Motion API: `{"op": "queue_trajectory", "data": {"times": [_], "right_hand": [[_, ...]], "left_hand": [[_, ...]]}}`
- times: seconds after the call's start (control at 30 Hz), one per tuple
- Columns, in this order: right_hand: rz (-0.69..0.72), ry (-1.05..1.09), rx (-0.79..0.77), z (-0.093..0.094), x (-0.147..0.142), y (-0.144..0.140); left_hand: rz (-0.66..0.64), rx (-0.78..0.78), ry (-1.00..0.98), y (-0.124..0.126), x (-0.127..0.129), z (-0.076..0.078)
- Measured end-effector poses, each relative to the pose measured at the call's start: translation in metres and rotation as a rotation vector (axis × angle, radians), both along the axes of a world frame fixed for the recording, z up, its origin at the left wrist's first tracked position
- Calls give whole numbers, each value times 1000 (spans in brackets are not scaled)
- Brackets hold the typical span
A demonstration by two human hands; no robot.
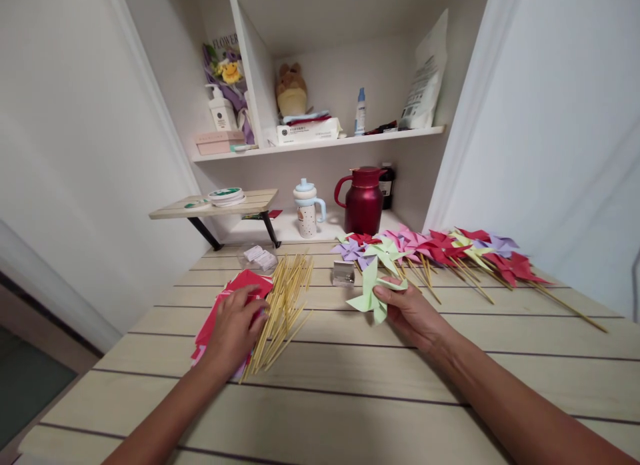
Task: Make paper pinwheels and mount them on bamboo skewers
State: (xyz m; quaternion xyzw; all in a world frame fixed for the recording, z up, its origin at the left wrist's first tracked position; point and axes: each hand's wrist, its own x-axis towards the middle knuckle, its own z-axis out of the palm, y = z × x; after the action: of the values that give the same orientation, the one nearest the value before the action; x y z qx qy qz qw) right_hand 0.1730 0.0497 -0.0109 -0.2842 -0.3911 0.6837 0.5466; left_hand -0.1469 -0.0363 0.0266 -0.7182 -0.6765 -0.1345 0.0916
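Note:
My right hand [413, 313] holds a light green folded paper pinwheel head [373, 293] just above the wooden table [350, 398]. My left hand [235, 328] rests on a stack of red paper sheets [220, 312], fingertips touching a pile of thin wooden sticks [283, 302] beside it. Whether a stick is pinched between the fingers cannot be told. A row of finished pinwheels on sticks [440, 252], in purple, pink, red and green, lies across the table to the right of the green head.
A small metal box [343, 273] and a clear bag of small parts [259, 257] sit behind the sticks. Farther back stand a lidded cup [307, 210], a red jug [363, 200], a small raised shelf [220, 206], and a wall shelf [320, 142] with boxes and bottles.

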Motion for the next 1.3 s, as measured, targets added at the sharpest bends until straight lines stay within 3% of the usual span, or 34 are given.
{"op": "queue_trajectory", "data": {"times": [0.13, 0.5, 0.7, 1.3], "right_hand": [[31, 27, 18, 0, -1, 0], [6, 48, 33, 1, -1, 1], [85, 74, 41, 8, -3, -5], [54, 110, 34, 9, -3, -4]], "left_hand": [[-60, 0, 75, 0, 11, 9], [107, -24, 181, 15, 33, 1], [108, -40, 222, 18, 52, 3], [241, -138, 157, 26, 65, 10]]}}
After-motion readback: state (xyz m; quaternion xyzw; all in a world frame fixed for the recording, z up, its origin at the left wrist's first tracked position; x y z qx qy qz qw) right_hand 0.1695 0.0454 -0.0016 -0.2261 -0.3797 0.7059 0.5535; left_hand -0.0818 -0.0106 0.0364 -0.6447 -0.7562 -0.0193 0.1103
